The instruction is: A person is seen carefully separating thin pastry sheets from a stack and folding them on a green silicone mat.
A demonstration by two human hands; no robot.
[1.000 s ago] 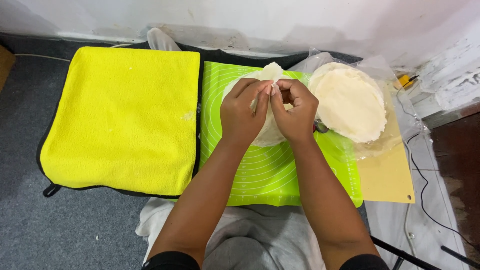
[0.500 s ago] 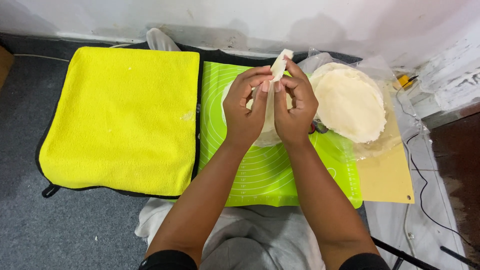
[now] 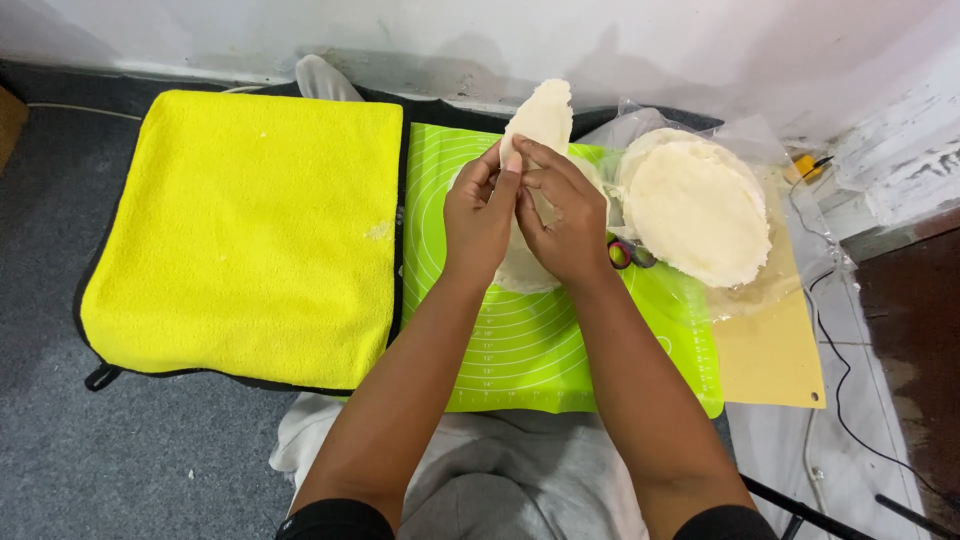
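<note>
Dough sheet (image 3: 541, 115) lifted, pinched in both grips, left hand (image 3: 480, 220) and right hand (image 3: 562, 222); its lower part hidden behind them.

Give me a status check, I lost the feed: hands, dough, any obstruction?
Left hand and right hand both pinching the thin dough sheet, raised above the green mat. Stack of dough rounds beside, apart. Nothing blocking.

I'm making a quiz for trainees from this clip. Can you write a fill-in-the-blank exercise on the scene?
1. Both hands, the left hand and the right hand, pinch a thin round of ____.
2. Under the hands lies a ____ mat.
3. The towel left of the mat is ____.

Missing words: dough; green; yellow
</note>
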